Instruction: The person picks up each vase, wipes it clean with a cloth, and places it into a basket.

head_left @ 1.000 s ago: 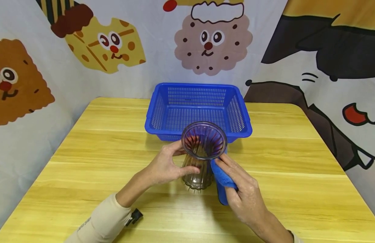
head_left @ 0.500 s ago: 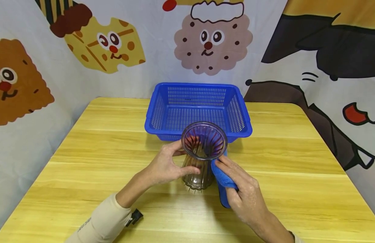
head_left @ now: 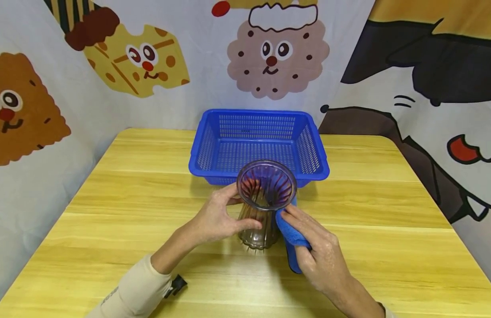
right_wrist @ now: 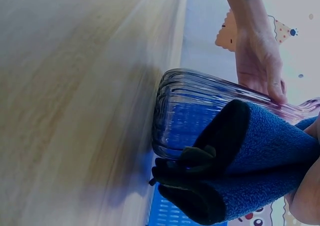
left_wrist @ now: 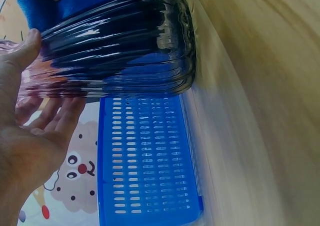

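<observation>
A clear ribbed glass vase (head_left: 270,217) with a flared, purple-tinted rim stands on the table, its mouth facing up. My left hand (head_left: 218,217) holds its left side, thumb in front and fingers behind. Against the right side, just under the rim, my right hand (head_left: 321,252) pinches a folded blue cloth (head_left: 291,233) and presses it to the glass. The right wrist view shows the dark-edged folds of the cloth (right_wrist: 272,141) hanging beside the vase (right_wrist: 182,117). In the left wrist view, the ribbed wall of the vase (left_wrist: 117,44) lies above the fingers.
A blue perforated plastic basket (head_left: 196,161) sits right behind the vase at the back of the wooden table (head_left: 372,203). Behind the table hangs a cloth backdrop (head_left: 205,66) printed with cartoon food. A black strap end (head_left: 176,285) sticks out from the left cuff.
The hanging end of the cloth has shifted slightly toward the front. Both hands and the vase keep almost the same place.
</observation>
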Demonstrator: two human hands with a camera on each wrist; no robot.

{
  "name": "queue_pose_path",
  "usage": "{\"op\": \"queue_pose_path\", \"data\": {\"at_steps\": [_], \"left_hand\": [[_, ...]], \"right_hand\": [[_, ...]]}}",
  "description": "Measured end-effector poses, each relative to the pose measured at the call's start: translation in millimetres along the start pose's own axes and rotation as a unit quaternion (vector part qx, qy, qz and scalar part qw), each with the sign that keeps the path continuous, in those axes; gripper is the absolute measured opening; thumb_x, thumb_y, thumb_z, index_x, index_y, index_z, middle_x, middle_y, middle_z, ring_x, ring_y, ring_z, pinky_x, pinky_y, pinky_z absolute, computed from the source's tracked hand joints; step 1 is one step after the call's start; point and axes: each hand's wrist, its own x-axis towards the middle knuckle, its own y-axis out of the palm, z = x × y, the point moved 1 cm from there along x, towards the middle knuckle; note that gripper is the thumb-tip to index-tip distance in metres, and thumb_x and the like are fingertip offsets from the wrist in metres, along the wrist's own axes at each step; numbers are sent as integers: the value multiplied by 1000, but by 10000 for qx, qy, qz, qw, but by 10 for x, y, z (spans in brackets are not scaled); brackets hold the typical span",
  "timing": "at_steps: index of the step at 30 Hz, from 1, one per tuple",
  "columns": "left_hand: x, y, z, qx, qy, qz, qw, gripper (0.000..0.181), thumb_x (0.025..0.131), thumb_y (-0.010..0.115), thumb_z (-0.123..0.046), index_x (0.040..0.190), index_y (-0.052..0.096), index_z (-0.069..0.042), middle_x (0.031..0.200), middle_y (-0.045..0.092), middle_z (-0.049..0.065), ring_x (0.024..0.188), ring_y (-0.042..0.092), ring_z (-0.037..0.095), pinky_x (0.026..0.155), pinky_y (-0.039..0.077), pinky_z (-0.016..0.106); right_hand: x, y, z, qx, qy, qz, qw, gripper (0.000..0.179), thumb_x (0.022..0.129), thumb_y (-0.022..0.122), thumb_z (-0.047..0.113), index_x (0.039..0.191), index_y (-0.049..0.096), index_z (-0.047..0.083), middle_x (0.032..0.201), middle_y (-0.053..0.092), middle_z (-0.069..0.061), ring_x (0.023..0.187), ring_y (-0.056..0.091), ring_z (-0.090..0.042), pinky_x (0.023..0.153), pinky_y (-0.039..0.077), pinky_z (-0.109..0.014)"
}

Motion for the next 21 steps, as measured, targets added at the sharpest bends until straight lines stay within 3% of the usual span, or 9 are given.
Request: {"op": "queue_pose_path", "data": {"at_steps": [10,21], "left_hand": [[3,-3,1,113,-77,5,9999,86,69,96,-11,143,54,-7,140,59,6,129,54,22,96,56,31],[-10,-2,-5,154,-239,5,9996,88,69,96,-12,145,53,-8,141,58,6,130,53,22,95,57,31]], "right_hand": [[1,17,-34,63,-111,-65,9999,63,72,50,-15,129,70,3,142,59,-8,129,56,-29,113,41,-29],[4,20,-66,55,-92,-24,9999,59,72,50,-15,125,72,1,138,62,-9,127,58,-30,112,42,-28]]}}
